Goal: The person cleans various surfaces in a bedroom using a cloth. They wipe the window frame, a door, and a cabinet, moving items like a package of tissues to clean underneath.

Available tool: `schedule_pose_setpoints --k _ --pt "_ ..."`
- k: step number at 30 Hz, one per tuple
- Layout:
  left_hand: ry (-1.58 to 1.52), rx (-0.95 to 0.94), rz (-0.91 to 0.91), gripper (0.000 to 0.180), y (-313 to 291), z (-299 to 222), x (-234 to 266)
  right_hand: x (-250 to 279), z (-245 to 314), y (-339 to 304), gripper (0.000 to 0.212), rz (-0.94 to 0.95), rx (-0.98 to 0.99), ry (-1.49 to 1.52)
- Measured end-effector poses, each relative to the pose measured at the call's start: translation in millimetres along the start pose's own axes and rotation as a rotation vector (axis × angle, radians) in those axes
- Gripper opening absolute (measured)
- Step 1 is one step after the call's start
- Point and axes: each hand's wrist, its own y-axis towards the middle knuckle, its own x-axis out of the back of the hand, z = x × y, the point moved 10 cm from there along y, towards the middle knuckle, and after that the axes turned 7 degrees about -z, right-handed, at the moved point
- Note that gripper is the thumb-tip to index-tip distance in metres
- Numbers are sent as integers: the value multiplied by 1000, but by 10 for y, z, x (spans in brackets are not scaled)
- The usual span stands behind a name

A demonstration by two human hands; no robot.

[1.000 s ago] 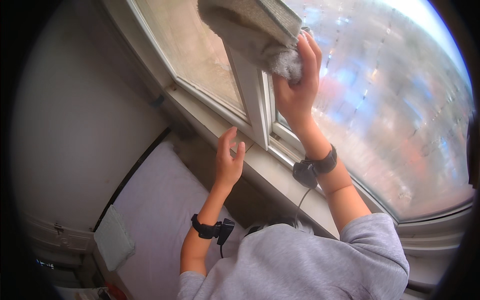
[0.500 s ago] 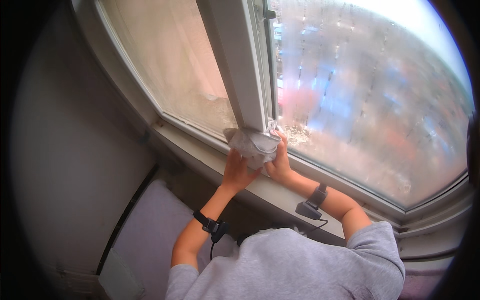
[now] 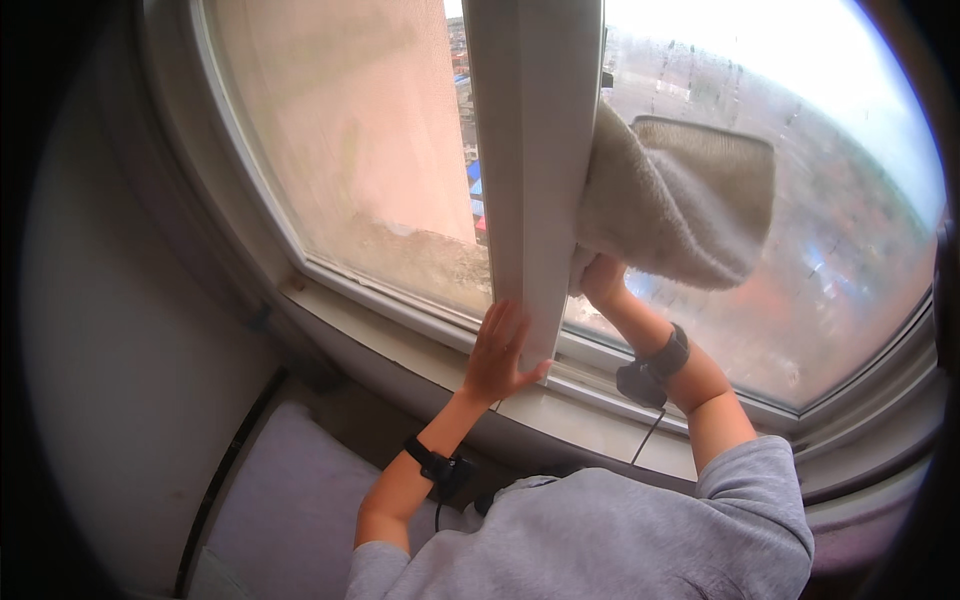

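A light grey-beige cloth (image 3: 690, 205) hangs spread out against the right window pane (image 3: 840, 270), beside the white upright frame post (image 3: 545, 180). My right hand (image 3: 603, 280) is closed on the cloth's lower left part, close to the post's right side; its fingertips are partly hidden. With fingers stretched out and thumb apart, my left hand (image 3: 497, 355) lies against the foot of the post and holds nothing. The right pane is misted and streaked with drops.
To the left is another window pane (image 3: 340, 130), with a pinkish wall behind it. A tiled sill (image 3: 580, 425) runs below the frame. A pale lilac padded surface (image 3: 290, 500) lies at lower left, next to a plain wall (image 3: 130, 330). Each forearm wears a strapped device (image 3: 440, 465) with a cable.
The cloth, bunched around the post's foot under both hands before, has moved up and right with my right hand and opened out. My left hand has let go of it.
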Motion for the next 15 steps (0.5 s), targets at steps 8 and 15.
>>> schedule_pose_setpoints --k 8,15 --pt "-17 -9 -133 90 -343 102 -198 -278 -517 -2228 59 757 -456 -267" --pt "-66 54 -67 76 -188 -80 -253 -62 -297 -1153 49 732 -169 -310"
